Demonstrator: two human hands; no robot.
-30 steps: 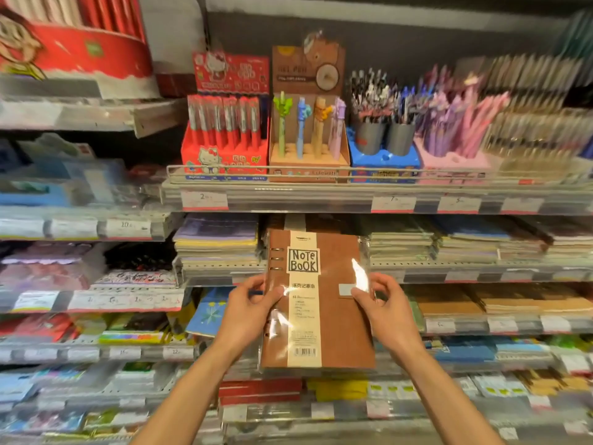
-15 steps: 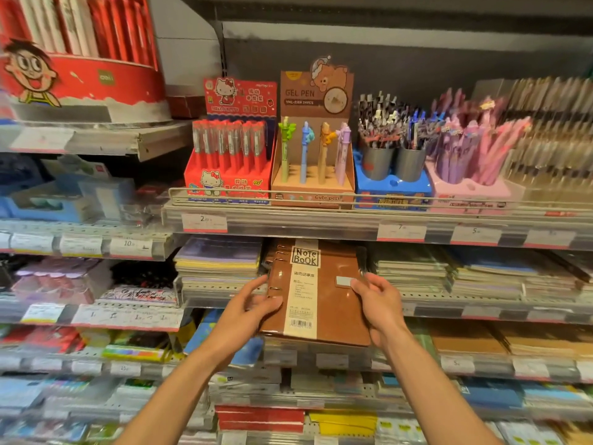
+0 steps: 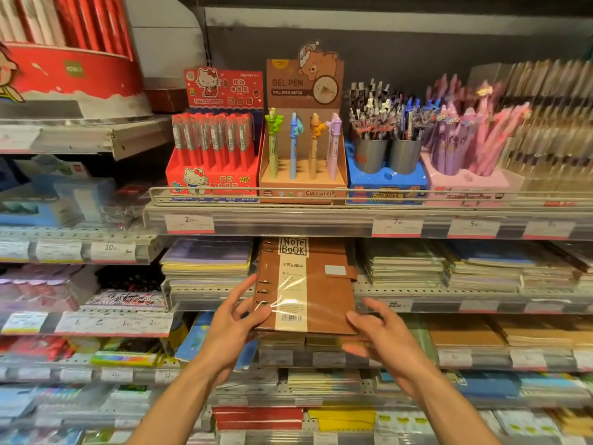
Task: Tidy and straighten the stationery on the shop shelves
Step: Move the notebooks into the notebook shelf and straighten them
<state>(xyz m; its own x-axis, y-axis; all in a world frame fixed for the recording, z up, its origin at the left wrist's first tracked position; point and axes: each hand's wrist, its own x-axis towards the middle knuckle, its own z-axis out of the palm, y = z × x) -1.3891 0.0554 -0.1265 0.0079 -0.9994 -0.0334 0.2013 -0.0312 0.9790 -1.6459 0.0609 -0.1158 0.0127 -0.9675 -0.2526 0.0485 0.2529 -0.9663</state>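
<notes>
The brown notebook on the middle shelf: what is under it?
The brown notebook lies on a stack of similar brown books, whose edges show below its front edge. How many there are, and the shelf under it, cannot be seen.

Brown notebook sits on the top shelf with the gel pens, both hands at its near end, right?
Not the top shelf. The head view shows the brown notebook on the shelf below the gel pens. The left hand and right hand are at its near end.

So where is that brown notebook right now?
In the head view the brown notebook lies mid-frame on the second shelf, under the gel pen box, between two notebook stacks, with the left hand and right hand at its near corners.
</notes>
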